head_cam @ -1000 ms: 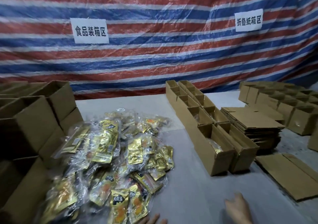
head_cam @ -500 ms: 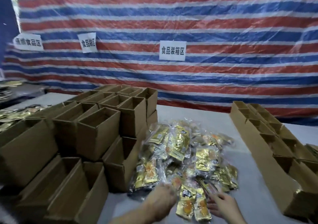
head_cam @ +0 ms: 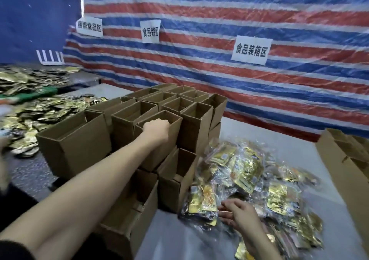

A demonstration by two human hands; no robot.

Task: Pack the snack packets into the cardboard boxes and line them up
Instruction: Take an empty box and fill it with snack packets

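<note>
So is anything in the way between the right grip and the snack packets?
Nothing visible is. The right grip touches the near edge of the snack packets pile, fingers on a gold packet. The open box, whose rim the left grip holds, sits on top of the stack just left of the pile, nothing between them.

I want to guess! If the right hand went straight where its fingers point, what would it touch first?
Probably the gold snack packet lying just ahead of the right hand; it may already touch it. The cardboard box comes after.
</note>
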